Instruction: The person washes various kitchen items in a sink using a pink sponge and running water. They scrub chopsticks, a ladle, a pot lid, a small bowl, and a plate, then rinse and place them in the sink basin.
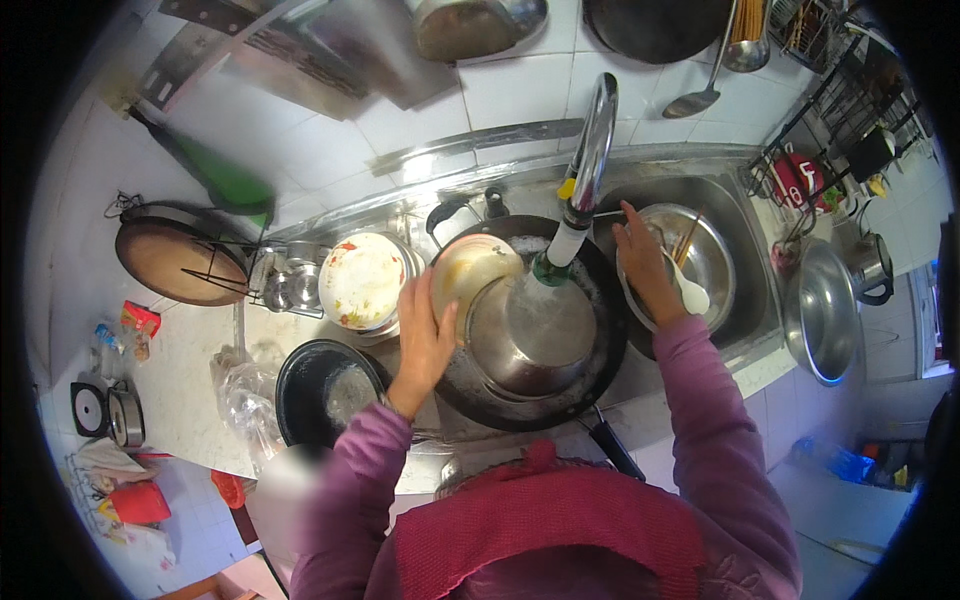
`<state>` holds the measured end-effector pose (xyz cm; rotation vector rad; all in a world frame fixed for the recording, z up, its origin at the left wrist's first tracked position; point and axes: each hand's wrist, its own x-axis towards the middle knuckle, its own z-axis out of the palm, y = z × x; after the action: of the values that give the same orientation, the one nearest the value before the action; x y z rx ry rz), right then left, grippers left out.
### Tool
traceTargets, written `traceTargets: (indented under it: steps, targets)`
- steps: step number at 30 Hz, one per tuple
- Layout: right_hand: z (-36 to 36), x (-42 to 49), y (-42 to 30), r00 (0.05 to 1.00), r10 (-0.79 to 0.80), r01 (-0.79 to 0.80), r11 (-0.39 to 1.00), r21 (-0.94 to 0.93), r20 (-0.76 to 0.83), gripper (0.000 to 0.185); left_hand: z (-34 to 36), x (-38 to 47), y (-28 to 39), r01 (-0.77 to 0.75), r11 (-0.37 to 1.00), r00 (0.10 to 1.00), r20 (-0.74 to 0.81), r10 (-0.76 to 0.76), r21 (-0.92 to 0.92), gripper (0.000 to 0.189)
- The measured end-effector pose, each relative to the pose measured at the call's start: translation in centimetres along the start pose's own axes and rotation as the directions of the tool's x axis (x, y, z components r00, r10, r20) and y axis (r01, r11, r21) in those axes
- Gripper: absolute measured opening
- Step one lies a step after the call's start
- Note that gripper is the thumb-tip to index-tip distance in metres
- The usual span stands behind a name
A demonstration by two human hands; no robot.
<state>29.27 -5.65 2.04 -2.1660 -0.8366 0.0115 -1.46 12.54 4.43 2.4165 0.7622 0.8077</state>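
Observation:
My left hand (427, 337) is at the left edge of a bowl (476, 262) that sits tilted in a large black wok (607, 352); how firmly it holds the bowl is unclear. Beside that bowl an upturned metal bowl (551, 322) lies under the stream from the faucet (600, 142). Over the right basin, my right hand (645, 262) reaches past the faucet at the left rim of a metal basin (720, 255). A white spoon (694, 294) and chopsticks (686, 238) rest there. What the right fingers touch cannot be told.
Stacked plates (364, 281) stand left of the wok, with a black basin (326, 394) nearer me. A plastic bag (251, 405) lies beside it. The wok handle (615, 450) points toward me. A metal basin (821, 311) leans at right; a wire rack (847, 127) stands behind.

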Motion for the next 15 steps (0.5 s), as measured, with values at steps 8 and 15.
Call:
traceTargets:
  steps: [8,15]
  targets:
    - [1.5,5.2,4.5,0.987,-0.140,0.138,0.990,-0.022,-0.080,0.035,1.3,-8.8,1.2,0.497,0.754,0.867,0.296,-0.402,-0.431,0.029]
    - [-0.4,5.3,2.6,0.999,0.021,-0.018,0.997,0.080,-0.038,0.041,1.4,-7.6,3.4,0.767,0.465,0.641,0.482,-0.598,-0.443,0.026]
